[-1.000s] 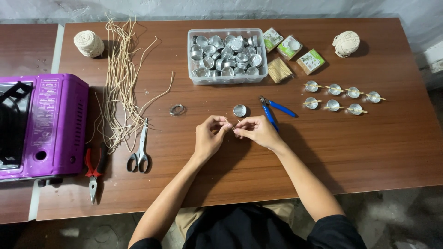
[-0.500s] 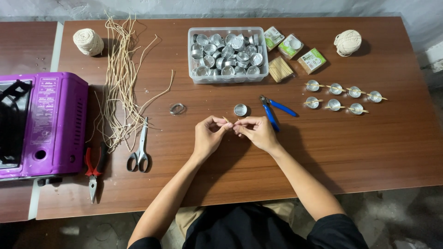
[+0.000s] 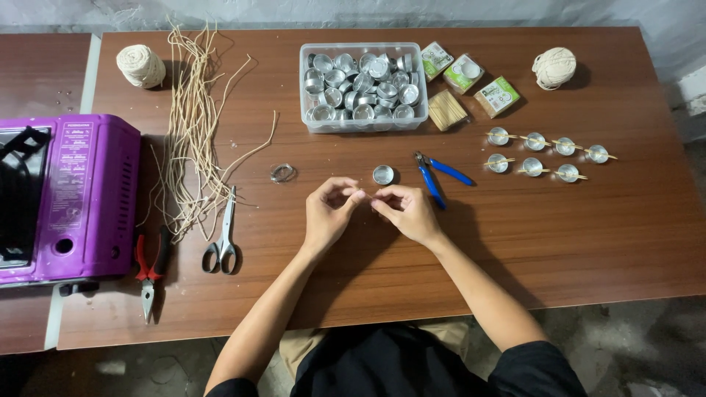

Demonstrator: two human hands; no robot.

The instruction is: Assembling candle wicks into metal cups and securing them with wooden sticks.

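Wick piece, probably, sits pinched between left hand (image 3: 329,212) and right hand (image 3: 407,210) fingertips, lying sideways between them, just below the small metal cup (image 3: 382,174).

A brown wooden table (image 3: 573,242) carries everything. At its centre sits a small metal cup (image 3: 382,174), with blue-handled pliers (image 3: 435,176) just at 3 o'clock of it and a wire ring (image 3: 282,173) toward 9 o'clock. At 12 o'clock stands a clear tub of metal cups (image 3: 363,87); small boxes (image 3: 471,84) and a twine ball (image 3: 554,68) lie at 1 to 2 o'clock. Wicked cups (image 3: 548,154) line up at 3 o'clock. Loose wick strands (image 3: 193,125), scissors (image 3: 223,235), red pliers (image 3: 150,268) and a purple stove (image 3: 70,198) lie toward 9 o'clock, another twine ball (image 3: 141,66) at 10 o'clock.
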